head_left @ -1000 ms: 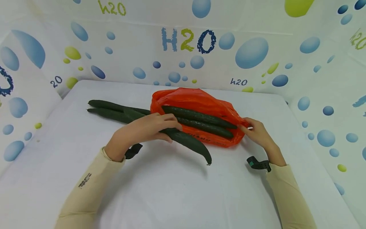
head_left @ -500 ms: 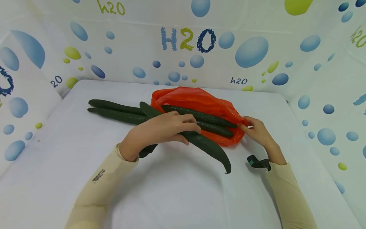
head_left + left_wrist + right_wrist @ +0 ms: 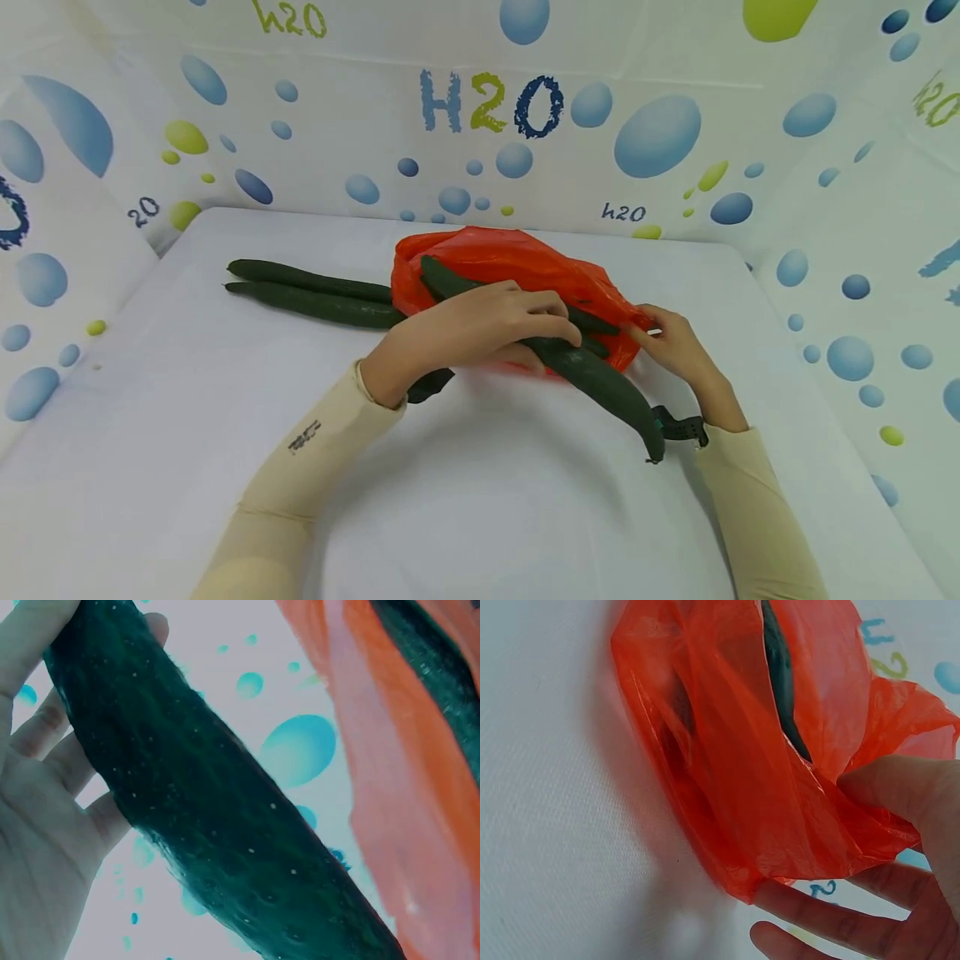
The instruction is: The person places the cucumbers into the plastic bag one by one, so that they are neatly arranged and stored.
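My left hand [image 3: 491, 323] grips a long dark green cucumber [image 3: 600, 385] around its middle, holding it slantwise in front of a red plastic bag [image 3: 517, 248]. The cucumber's curved tip points down to the right, near the right wrist. In the left wrist view the bumpy cucumber [image 3: 202, 780] lies across the fingers, beside the bag [image 3: 375, 787]. My right hand [image 3: 675, 343] pinches the bag's right end between thumb and fingers. Inside the bag lie two more cucumbers [image 3: 596, 320], partly hidden by my left hand and the held one. The right wrist view shows the bag's film [image 3: 742, 765] bunched under the thumb.
Two cucumbers [image 3: 315, 305] lie side by side on the white tabletop [image 3: 480, 517], left of the bag, their right ends by the bag's left edge. Behind the table hangs a white sheet [image 3: 315, 150] with blue and green spots. A dark wrist camera [image 3: 678, 427] sits on the right wrist.
My left hand has moved right with the cucumber, from over the pair on the table to in front of the bag. My right hand keeps its hold on the bag's end.
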{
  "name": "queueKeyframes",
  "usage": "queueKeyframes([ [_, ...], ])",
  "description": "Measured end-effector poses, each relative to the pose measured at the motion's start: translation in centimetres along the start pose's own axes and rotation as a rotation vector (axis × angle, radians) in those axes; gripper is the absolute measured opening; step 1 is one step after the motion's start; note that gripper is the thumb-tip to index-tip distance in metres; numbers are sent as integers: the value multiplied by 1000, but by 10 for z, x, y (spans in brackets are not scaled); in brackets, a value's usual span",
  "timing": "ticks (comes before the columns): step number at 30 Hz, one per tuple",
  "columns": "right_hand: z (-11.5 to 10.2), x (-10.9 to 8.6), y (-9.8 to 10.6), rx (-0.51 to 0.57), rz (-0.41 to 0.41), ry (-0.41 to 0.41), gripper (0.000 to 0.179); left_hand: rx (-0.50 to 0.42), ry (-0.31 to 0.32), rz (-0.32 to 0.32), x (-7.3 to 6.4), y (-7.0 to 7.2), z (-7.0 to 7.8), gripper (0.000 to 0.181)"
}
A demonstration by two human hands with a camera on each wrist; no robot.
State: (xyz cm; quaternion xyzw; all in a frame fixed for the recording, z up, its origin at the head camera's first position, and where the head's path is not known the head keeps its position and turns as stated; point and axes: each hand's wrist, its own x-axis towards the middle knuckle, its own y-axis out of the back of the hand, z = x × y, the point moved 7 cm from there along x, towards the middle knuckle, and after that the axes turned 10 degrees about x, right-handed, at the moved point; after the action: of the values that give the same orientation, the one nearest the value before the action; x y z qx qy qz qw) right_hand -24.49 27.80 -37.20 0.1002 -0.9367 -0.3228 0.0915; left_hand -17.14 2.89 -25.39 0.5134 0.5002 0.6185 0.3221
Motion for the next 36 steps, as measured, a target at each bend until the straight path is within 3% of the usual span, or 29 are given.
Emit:
queueKeyframes([
  [6,3,0,2,6,7,-32,37,-83,25,-2,10,-15,-12,42],
  [13,2,0,2,9,-5,-37,37,-150,71,1,12,-32,-28,41],
  [20,5,0,3,6,-1,-55,37,-155,129,4,14,-49,-45,42],
  [36,3,-1,8,-8,-3,-31,37,-179,317,-80,16,-77,-72,42],
])
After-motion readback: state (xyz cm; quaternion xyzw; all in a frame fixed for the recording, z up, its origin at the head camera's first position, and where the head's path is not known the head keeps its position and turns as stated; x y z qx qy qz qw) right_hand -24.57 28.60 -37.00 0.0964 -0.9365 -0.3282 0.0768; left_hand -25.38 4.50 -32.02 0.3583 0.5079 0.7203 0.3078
